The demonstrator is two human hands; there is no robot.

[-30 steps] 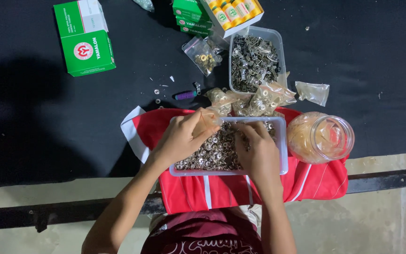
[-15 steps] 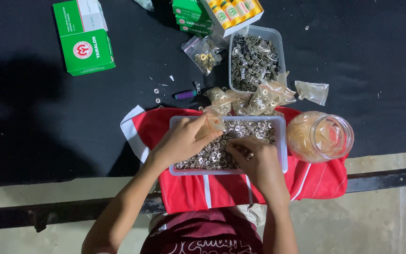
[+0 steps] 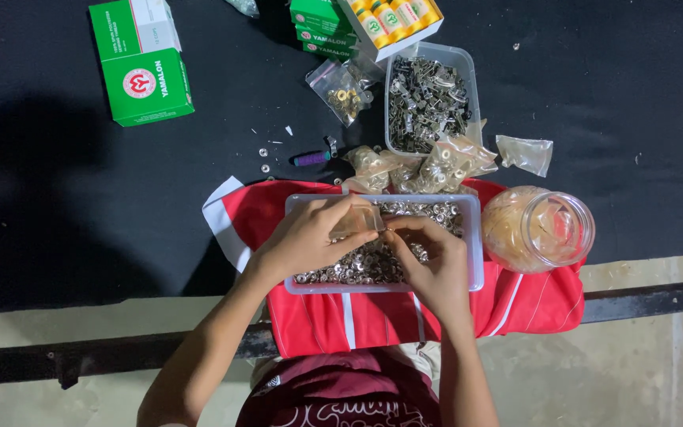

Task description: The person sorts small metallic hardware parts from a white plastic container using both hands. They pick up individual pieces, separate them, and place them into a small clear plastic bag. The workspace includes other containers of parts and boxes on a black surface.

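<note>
A clear rectangular tray [image 3: 474, 237] full of small silver metal rings rests on a red cloth [image 3: 373, 316] at the table's near edge. My left hand [image 3: 310, 237] hovers over the tray and pinches a small clear plastic bag [image 3: 357, 221]. My right hand [image 3: 432, 265] sits over the tray's right half, fingertips meeting the bag's opening and pinching something small; I cannot make out what.
A second clear tub of dark metal parts [image 3: 428, 99] stands behind, with several small filled bags [image 3: 436, 166] before it. A clear jar [image 3: 539, 229] lies at the right. Green boxes [image 3: 140, 67] sit at the back left. A purple thread spool [image 3: 310, 159] and loose rings lie on the black table [image 3: 81, 198].
My right hand has drawn back from the tray's far side and come up against the bag in my left hand. The left hand stays over the tray.
</note>
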